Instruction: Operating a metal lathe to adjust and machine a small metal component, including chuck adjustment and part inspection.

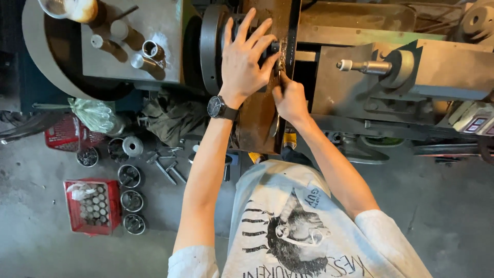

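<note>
My left hand (246, 61), with a dark wristwatch (218, 107) on its wrist, lies spread over the round dark chuck (210, 46) of a metal lathe, fingers apart, fingertips on a small dark part at the chuck's right side. My right hand (289, 98) is closed around a thin metal tool (275, 123) just below and right of the left hand, its tip hidden between the hands. A rusty brown plate (260, 121) runs down beneath both hands.
The lathe's tailstock (381, 67) with a white-tipped spindle points left. On the floor stand a red crate (95, 206) of metal cylinders, several round metal tins (131, 201), loose wrenches (167, 167), a red basket (64, 135), a green plastic bag (95, 113).
</note>
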